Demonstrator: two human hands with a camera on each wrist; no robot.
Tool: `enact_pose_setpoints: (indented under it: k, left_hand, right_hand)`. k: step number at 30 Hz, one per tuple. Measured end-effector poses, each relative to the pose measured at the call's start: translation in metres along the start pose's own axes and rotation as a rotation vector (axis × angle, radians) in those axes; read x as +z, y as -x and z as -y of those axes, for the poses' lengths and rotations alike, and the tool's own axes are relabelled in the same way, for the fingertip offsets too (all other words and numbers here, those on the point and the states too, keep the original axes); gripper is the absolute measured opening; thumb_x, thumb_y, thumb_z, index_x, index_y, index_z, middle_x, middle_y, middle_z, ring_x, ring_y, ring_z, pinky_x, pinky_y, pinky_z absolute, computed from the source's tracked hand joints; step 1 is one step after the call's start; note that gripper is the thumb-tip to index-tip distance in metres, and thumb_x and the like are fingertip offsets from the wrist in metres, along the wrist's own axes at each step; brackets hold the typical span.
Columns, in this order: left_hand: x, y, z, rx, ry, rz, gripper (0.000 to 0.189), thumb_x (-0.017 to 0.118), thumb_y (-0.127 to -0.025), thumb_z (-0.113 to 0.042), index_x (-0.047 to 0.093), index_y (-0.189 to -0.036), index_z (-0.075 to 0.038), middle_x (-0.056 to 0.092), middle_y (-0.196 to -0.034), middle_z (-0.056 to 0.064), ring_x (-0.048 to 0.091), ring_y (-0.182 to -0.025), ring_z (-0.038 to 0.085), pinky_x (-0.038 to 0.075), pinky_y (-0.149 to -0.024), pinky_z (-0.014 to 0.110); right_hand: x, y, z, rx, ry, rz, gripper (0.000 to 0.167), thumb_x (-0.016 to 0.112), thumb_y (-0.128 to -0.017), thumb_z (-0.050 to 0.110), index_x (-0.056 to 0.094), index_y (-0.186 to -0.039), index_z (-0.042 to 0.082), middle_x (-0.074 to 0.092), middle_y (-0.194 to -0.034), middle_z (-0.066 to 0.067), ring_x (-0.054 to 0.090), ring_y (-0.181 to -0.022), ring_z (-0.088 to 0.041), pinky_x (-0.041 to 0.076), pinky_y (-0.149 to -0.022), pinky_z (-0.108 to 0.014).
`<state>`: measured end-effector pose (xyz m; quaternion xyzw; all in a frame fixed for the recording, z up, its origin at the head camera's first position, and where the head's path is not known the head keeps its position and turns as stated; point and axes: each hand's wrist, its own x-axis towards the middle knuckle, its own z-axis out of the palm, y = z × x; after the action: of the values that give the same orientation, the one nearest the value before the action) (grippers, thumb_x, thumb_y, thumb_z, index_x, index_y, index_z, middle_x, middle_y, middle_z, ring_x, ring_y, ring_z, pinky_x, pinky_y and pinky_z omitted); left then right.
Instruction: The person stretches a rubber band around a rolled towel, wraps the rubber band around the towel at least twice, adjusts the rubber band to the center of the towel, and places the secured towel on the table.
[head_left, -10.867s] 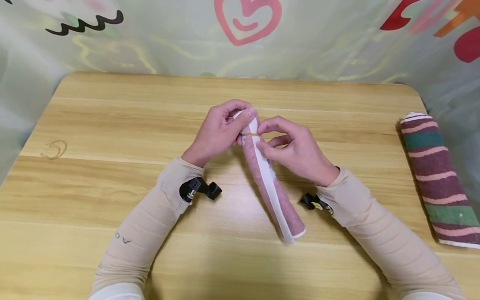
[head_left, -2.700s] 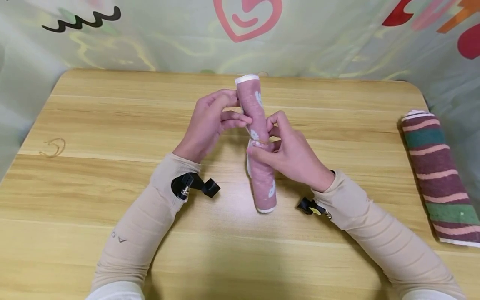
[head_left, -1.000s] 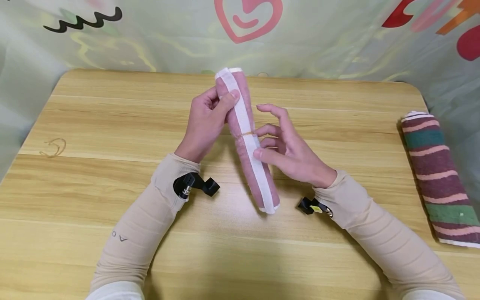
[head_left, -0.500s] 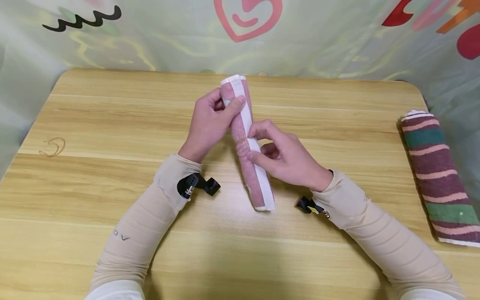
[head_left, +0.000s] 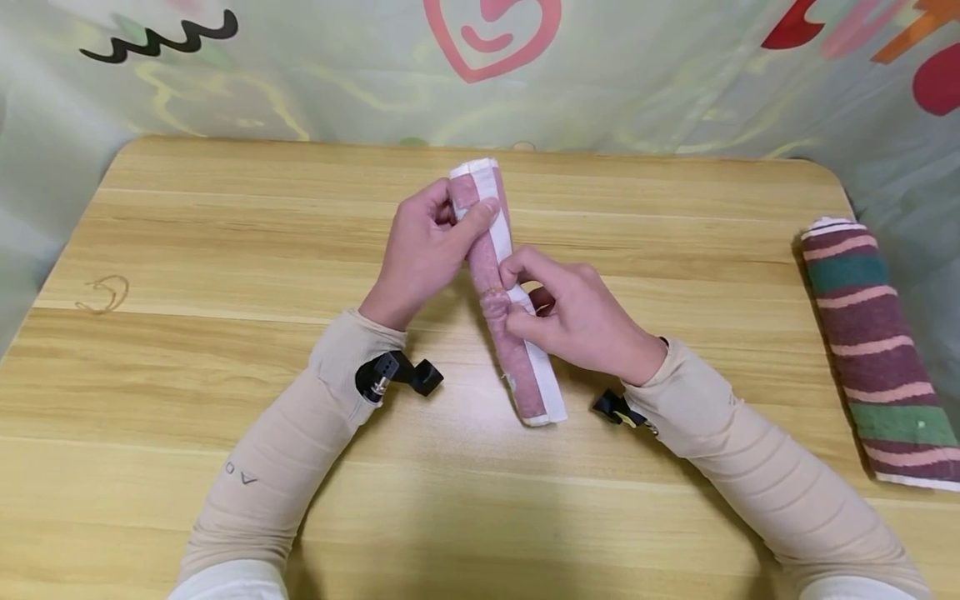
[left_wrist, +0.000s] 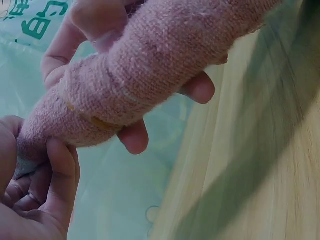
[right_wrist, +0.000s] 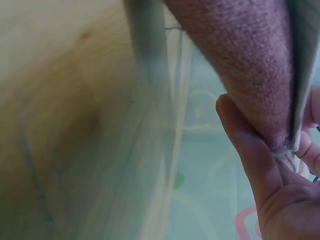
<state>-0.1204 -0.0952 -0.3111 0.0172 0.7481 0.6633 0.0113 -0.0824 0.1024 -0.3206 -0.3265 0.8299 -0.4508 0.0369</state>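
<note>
The head view looks down across the table [head_left: 675, 208], both wrist views closely sharing the pink roll [left_wrist: 165, 55].

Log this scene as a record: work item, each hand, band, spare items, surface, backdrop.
Work item: pink fabric roll with a white edge strip, pinched in at the middle
Left hand: left hand grips the roll's far part, thumb on the strip
Right hand: right hand pinches the roll near its middle
Band: thin tan band around the roll
Spare items: maroon, pink and green striped fabric roll, right; thin tan loops, left, count unclear
Surface: light wood-grain table
Backdrop: pale green printed sheet
</note>
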Motion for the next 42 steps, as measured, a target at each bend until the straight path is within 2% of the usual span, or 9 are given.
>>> enact_pose_setpoints:
  k: [4,8,11,15,17,28,31,36,42]
  left_hand:
    - [-0.0005,0.0007,-0.0012,-0.004,0.016,0.006,0.018,0.070,-0.099,-0.023,0.067,-0.102,-0.006,0.075,-0.095,0.010,0.069,-0.078,0.014,0.062,-0.068,0.027]
    - [-0.0012,0.0001,-0.0020,-0.005,0.038,-0.002,0.024,0.067,-0.100,-0.022,0.068,-0.116,-0.003,0.075,-0.104,0.014,0.071,-0.082,0.015,0.063,-0.073,0.028]
    - [-0.0009,-0.0013,-0.0023,0.001,0.053,0.000,0.026,0.066,-0.101,-0.021,0.068,-0.120,-0.003,0.075,-0.106,0.015,0.071,-0.084,0.015,0.063,-0.075,0.028]
    - [0.0002,-0.0024,-0.0025,0.005,0.058,0.014,0.018,0.067,-0.100,-0.021,0.067,-0.109,-0.005,0.074,-0.103,0.013,0.069,-0.084,0.015,0.062,-0.073,0.027]
    - [0.0004,-0.0025,-0.0023,0.003,0.062,0.015,0.015,0.067,-0.100,-0.021,0.066,-0.104,-0.006,0.074,-0.103,0.012,0.069,-0.083,0.015,0.062,-0.072,0.026]
    - [0.0012,-0.0009,-0.0019,0.005,0.045,0.028,0.014,0.069,-0.099,-0.021,0.064,-0.095,-0.009,0.074,-0.100,0.011,0.070,-0.083,0.016,0.063,-0.073,0.029]
    - [0.0005,-0.0007,-0.0010,-0.001,0.053,0.018,0.015,0.068,-0.100,-0.022,0.066,-0.098,-0.007,0.074,-0.101,0.011,0.070,-0.084,0.015,0.062,-0.074,0.028]
    - [-0.0026,-0.0031,0.0016,-0.043,0.099,-0.033,0.025,0.068,-0.100,-0.023,0.071,-0.117,-0.006,0.074,-0.095,0.005,0.068,-0.080,0.012,0.059,-0.069,0.022]
    - [-0.0029,-0.0053,0.0034,-0.081,0.131,-0.059,0.028,0.067,-0.099,-0.024,0.070,-0.121,-0.006,0.073,-0.093,0.003,0.067,-0.079,0.011,0.059,-0.068,0.022]
  right_hand:
    - [0.0012,-0.0003,-0.0009,-0.034,-0.007,-0.012,0.022,0.063,-0.079,-0.003,0.057,-0.097,0.008,0.068,-0.086,-0.004,0.068,-0.072,-0.011,0.062,-0.063,-0.023]
    - [0.0032,0.0001,-0.0017,-0.062,-0.014,-0.030,0.018,0.063,-0.077,-0.005,0.056,-0.088,0.007,0.066,-0.082,-0.006,0.067,-0.070,-0.013,0.060,-0.059,-0.022]
    - [0.0040,0.0010,-0.0015,-0.042,-0.043,-0.024,0.023,0.064,-0.078,-0.005,0.055,-0.096,0.006,0.070,-0.091,-0.009,0.074,-0.077,-0.016,0.063,-0.065,-0.022]
    - [0.0036,0.0026,-0.0012,-0.002,-0.067,-0.008,0.035,0.065,-0.082,-0.003,0.051,-0.112,0.006,0.075,-0.108,-0.012,0.077,-0.092,-0.020,0.065,-0.073,-0.025]
    - [0.0036,0.0031,-0.0017,0.001,-0.061,-0.009,0.036,0.065,-0.083,-0.001,0.051,-0.115,0.007,0.076,-0.112,-0.013,0.076,-0.096,-0.021,0.065,-0.075,-0.026]
    - [0.0026,0.0025,-0.0020,-0.066,-0.083,-0.041,0.025,0.068,-0.077,-0.006,0.062,-0.098,0.007,0.074,-0.088,-0.006,0.077,-0.076,-0.017,0.064,-0.065,-0.023]
    - [0.0043,0.0016,-0.0021,-0.073,-0.092,-0.055,0.024,0.070,-0.078,-0.006,0.064,-0.098,0.006,0.075,-0.089,-0.007,0.077,-0.077,-0.017,0.064,-0.066,-0.023]
    - [0.0054,-0.0002,-0.0019,-0.045,-0.112,-0.066,0.026,0.070,-0.082,-0.004,0.063,-0.106,0.005,0.078,-0.103,-0.010,0.078,-0.081,-0.020,0.065,-0.071,-0.024]
    - [0.0042,-0.0003,-0.0025,0.016,-0.120,-0.050,0.029,0.068,-0.085,-0.003,0.061,-0.111,0.006,0.078,-0.112,-0.011,0.076,-0.086,-0.020,0.065,-0.074,-0.026]
